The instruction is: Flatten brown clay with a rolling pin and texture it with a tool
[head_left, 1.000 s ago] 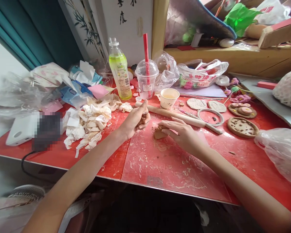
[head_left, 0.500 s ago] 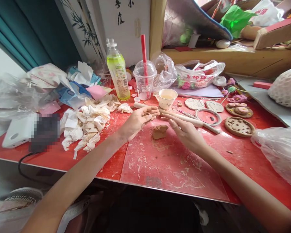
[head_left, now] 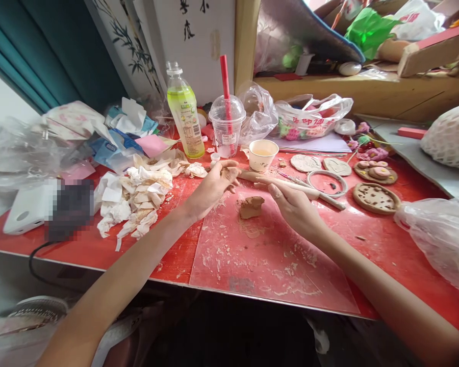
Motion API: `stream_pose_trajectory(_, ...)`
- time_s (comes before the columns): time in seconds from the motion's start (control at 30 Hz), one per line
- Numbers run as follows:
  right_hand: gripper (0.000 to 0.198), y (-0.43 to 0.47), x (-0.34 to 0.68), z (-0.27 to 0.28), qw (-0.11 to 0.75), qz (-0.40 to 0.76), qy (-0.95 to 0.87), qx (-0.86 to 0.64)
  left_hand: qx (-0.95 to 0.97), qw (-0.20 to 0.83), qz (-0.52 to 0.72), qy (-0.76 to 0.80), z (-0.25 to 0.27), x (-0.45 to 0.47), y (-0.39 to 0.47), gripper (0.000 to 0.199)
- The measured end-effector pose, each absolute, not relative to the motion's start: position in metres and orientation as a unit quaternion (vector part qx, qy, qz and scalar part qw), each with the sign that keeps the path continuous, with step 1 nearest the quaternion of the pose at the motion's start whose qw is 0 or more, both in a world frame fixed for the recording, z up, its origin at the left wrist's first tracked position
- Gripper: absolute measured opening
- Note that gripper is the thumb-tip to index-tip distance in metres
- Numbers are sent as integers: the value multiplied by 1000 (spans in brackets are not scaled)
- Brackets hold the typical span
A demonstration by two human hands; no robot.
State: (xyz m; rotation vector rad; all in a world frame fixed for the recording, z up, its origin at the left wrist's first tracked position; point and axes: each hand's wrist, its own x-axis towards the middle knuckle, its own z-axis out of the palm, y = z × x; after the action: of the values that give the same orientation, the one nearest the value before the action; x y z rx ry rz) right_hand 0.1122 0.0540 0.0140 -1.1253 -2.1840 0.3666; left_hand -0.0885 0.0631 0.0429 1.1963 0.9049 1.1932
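My left hand [head_left: 213,189] hovers over the back of the clear plastic sheet [head_left: 268,285], its fingers curled in towards the thumb. Whatever it pinches, if anything, is hidden. Opposite it, my right hand [head_left: 294,204] has its fingers stretched out flat, palm down, and holds nothing that shows. Between and just below the two hands lies a rough lump of brown clay [head_left: 251,207] on the sheet. Behind the fingers rests a pale rolling pin [head_left: 298,187], partly covered by my right hand. A paper cup [head_left: 262,157] of cloudy liquid stands just beyond.
Crumpled tissues [head_left: 137,193] lie left, before a green drink bottle [head_left: 185,117] and a plastic cup [head_left: 227,127] with a red straw. On the right are a ring [head_left: 343,188], a round clay dish [head_left: 375,198] and a plastic bag [head_left: 439,234]. Clay scraps dot the red table [head_left: 168,255].
The fingers of my left hand were extended and have now curled in, and that hand has drawn slightly left. My right hand stays nearly in place. The clay lump has not moved.
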Motion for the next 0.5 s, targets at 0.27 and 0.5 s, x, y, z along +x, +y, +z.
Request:
stream_pose_trajectory(0.27, 31, 55, 112, 13, 483, 341, -693, -412, 632, 536, 433, 356, 39, -92, 57, 24)
stream_pose_trajectory(0.5, 46, 63, 105, 22, 500, 276, -682, -456, 783, 303, 415, 351, 51, -68, 56, 54)
